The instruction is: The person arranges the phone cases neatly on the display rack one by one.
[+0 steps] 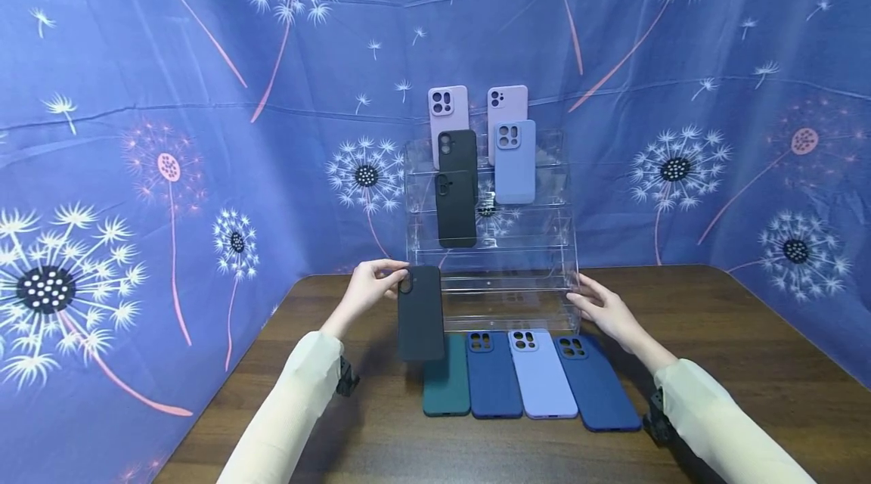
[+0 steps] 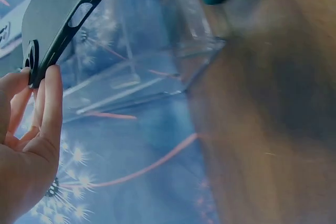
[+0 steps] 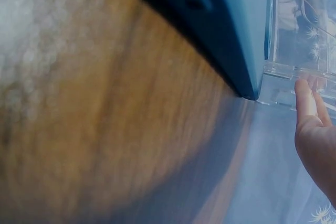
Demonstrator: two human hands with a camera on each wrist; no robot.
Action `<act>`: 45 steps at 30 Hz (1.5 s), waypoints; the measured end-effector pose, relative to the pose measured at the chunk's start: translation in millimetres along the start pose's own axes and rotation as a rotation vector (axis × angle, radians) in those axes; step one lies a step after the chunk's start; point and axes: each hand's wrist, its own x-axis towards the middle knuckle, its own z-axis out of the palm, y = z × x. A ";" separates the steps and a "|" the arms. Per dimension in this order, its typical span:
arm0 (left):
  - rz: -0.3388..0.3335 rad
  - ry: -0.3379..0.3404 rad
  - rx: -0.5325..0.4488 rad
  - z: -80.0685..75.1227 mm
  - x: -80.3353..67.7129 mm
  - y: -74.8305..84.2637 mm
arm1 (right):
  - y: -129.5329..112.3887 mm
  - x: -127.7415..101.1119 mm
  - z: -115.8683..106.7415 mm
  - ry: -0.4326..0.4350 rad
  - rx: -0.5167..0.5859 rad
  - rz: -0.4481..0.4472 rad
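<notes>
My left hand (image 1: pixel 373 286) pinches a black phone case (image 1: pixel 420 314) at its upper left corner, beside the camera cutout. The case hangs upright in front of the lower left of a clear tiered display stand (image 1: pixel 506 302), overlapping a green phone case (image 1: pixel 447 386) on the table. In the left wrist view, thumb and fingers grip the black phone case (image 2: pixel 65 17) near its camera ring. My right hand (image 1: pixel 608 310) holds the stand's lower right edge; in the right wrist view its fingertips lie against the clear plastic.
Two dark blue cases (image 1: pixel 495 382) and a light blue case (image 1: pixel 542 376) lie beside the green one on the wooden table (image 1: pixel 381 439). Higher on the stand are two pink cases (image 1: pixel 449 110), two black cases (image 1: pixel 457 215) and a pale blue case (image 1: pixel 515 166). A patterned blue cloth (image 1: pixel 170 38) hangs behind.
</notes>
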 end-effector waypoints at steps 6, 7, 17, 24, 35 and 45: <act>0.048 0.029 0.050 5.9 17.4 18.5 | -1.0 0.2 0.0 -0.006 0.040 0.015; 0.057 0.032 0.055 7.1 19.9 20.9 | -1.0 0.1 -0.1 -0.017 0.038 0.011; 0.134 0.073 0.057 19.0 41.7 52.5 | 0.3 0.0 0.4 -0.021 0.037 0.009; 0.152 0.073 -0.017 23.5 51.6 79.4 | -0.4 -0.6 0.2 -0.022 0.039 0.008; 0.235 0.171 -0.077 33.9 73.9 97.0 | 0.0 -0.9 -1.4 -0.004 0.042 -0.010; 0.272 0.251 -0.059 42.8 99.0 106.5 | 0.4 -1.5 0.8 0.022 0.030 -0.021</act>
